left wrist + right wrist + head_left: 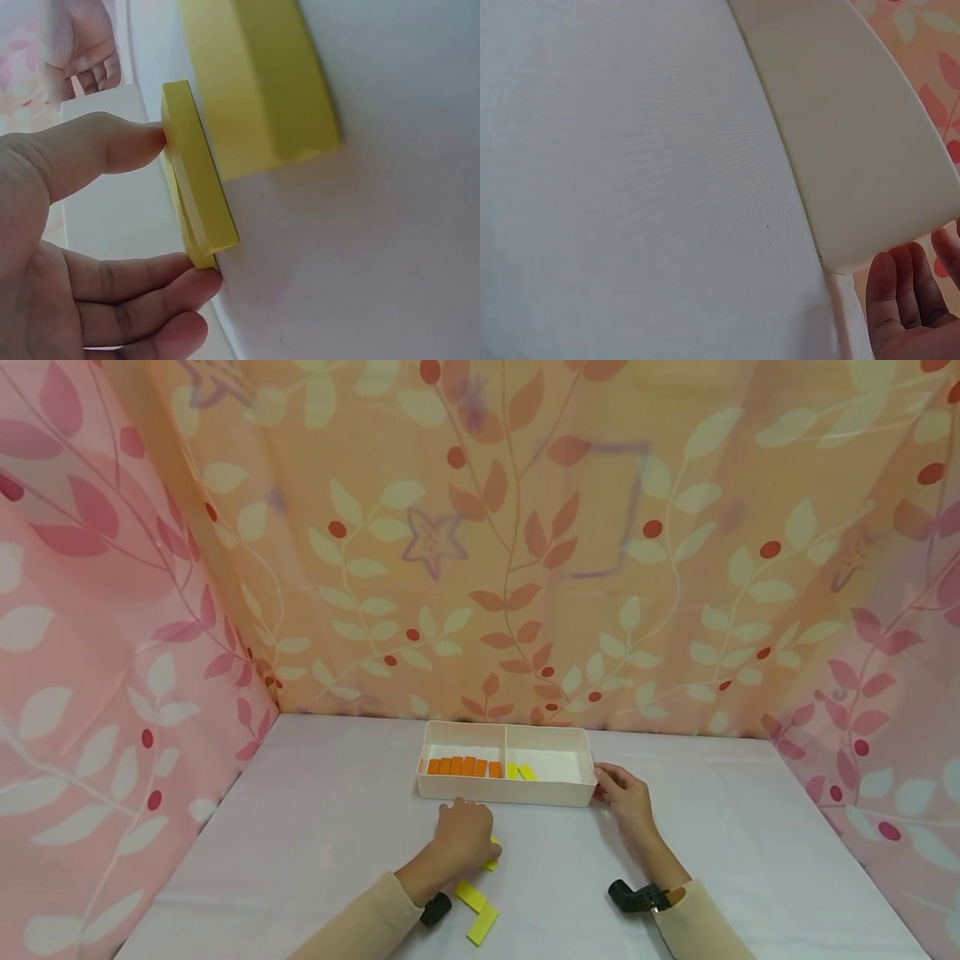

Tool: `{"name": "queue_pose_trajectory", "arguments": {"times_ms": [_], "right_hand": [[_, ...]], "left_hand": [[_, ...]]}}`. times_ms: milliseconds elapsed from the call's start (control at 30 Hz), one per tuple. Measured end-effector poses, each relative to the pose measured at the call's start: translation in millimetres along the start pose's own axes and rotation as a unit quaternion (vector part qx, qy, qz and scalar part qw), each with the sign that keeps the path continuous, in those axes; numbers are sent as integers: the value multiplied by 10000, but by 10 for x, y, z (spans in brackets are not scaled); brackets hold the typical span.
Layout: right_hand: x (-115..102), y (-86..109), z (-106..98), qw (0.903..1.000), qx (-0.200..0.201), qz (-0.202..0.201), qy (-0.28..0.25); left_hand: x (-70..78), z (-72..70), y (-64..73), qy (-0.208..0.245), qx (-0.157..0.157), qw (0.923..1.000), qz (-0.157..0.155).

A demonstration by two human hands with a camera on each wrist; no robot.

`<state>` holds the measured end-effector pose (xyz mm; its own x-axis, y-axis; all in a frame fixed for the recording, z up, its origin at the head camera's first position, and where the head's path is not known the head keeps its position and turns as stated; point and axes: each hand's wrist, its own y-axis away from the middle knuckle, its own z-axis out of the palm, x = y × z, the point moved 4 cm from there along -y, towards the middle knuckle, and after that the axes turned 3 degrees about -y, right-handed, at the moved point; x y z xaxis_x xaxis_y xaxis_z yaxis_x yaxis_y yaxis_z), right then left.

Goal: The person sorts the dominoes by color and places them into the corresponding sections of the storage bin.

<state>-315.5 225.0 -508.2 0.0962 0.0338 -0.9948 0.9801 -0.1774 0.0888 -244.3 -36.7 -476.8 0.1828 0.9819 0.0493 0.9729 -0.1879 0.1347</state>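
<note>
My left hand (pixel 465 833) is low over the table in front of the box, pinching a yellow block (pixel 199 176) between thumb and fingertips. A second yellow edge shows right behind that block in the left wrist view. Two more yellow blocks (pixel 482 924) lie close together on the table, nearer me. My right hand (pixel 628 797) touches the right end of the white divided box (pixel 480 789) with its fingertips (pixel 883 270). Several orange blocks (pixel 456 767) stand in a row in the left compartment. Two yellow blocks (pixel 527 772) lean in the right compartment, beside the divider.
A white cloth (pixel 330 827) covers the table. Behind the box hangs an orange leaf-patterned curtain (pixel 510 568), and pink ones (pixel 82 693) close off the sides. A black wrist strap (pixel 637 897) is on my right wrist.
</note>
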Motion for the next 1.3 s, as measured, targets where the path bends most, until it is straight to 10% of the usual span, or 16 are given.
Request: {"name": "queue_pose_trajectory", "arguments": {"times_ms": [1300], "right_hand": [[-3,26,9,9999,99,66,72]], "left_hand": [[-63,6,17,791,239,9963,244]]}}
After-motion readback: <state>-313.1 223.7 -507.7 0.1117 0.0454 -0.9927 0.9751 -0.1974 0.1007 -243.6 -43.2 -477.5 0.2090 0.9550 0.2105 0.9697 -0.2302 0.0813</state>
